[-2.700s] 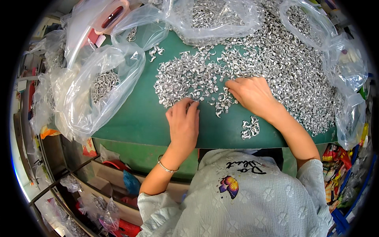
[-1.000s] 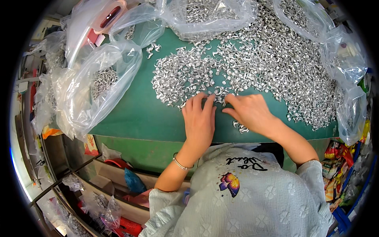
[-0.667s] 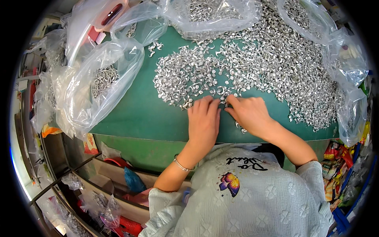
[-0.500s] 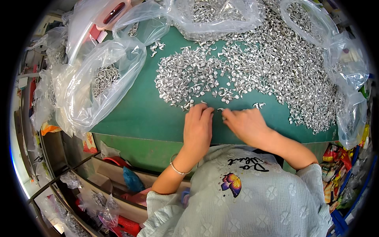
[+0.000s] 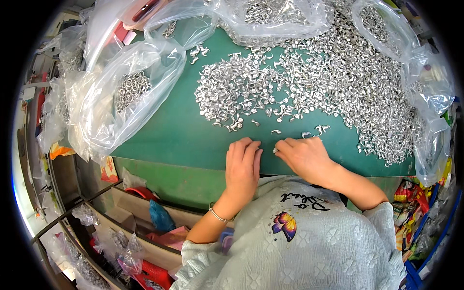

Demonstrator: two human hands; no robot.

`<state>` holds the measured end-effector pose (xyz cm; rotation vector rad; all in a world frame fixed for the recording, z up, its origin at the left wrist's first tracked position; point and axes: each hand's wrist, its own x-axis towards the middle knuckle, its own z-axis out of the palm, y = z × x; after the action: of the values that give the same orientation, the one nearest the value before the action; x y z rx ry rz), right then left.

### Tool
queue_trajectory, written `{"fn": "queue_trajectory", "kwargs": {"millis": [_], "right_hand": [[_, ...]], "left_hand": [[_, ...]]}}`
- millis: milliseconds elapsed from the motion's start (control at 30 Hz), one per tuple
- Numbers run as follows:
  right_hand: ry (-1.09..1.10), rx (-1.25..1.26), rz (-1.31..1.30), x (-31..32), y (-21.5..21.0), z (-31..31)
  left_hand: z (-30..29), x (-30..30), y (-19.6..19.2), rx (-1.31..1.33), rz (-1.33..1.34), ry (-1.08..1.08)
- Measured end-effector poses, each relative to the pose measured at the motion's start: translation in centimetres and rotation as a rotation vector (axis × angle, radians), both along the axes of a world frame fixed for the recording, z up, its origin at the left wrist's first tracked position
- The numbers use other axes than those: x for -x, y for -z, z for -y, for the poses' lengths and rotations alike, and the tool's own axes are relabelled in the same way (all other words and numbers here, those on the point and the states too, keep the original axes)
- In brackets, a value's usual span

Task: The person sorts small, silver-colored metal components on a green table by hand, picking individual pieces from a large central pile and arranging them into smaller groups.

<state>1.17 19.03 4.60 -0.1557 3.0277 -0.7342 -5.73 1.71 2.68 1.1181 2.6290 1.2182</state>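
Observation:
My left hand (image 5: pixel 243 163) rests low over the green tabletop near its front edge, fingers curled together; whatever they may hold is hidden. Opposite it, my right hand (image 5: pixel 304 154) pinches a small silver metal piece (image 5: pixel 275 150) between thumb and forefinger. A gap separates the two hands. Just beyond the fingertips lie a few loose curved metal pieces (image 5: pixel 276 131), one more (image 5: pixel 255 123) closer to the pile. Farther off, a rounded pile of similar silver pieces (image 5: pixel 227 89) spreads out, joined on the right to a much larger heap (image 5: pixel 369 96).
An open clear plastic bag (image 5: pixel 159 92) holding metal rings (image 5: pixel 131 91) stands at the left. More clear bags of metal parts line the far edge (image 5: pixel 278 31) and the right side (image 5: pixel 430 140). Below the green tabletop (image 5: pixel 183 140) at left is an open drawer (image 5: pixel 128 212).
Both hands have drawn back from the pile toward my body. The loose pieces that were at my fingertips now lie apart from them. The view has shifted slightly.

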Motion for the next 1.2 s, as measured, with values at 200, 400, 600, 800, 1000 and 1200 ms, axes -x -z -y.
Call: {"fn": "queue_trajectory", "kwargs": {"millis": [200,400,600,800,1000,1200], "right_hand": [[0.108,-0.070,-0.192,2.4,0.7,-2.1],[0.059,-0.113,-0.140,1.2,0.1,-1.6],[-0.086,0.007,-0.102,1.6,0.6,2.1],[0.084,0.222,-0.169,5.4,0.6,1.4],[-0.122,0.005,-0.141,8.7,1.1,2.4],[-0.002,0.084,-0.153,7.7,0.7,0.0]], "left_hand": [[-1.1,-1.1,-0.6,0.033,0.019,0.056],[0.5,-0.4,1.1,-0.055,-0.014,-0.023],[1.4,0.1,1.1,-0.073,-0.064,-0.097],[1.6,-0.1,0.6,-0.027,-0.062,-0.114],[1.2,0.1,1.0,0.029,-0.079,-0.090],[2.7,1.4,1.6,-0.011,-0.134,-0.195]]}}
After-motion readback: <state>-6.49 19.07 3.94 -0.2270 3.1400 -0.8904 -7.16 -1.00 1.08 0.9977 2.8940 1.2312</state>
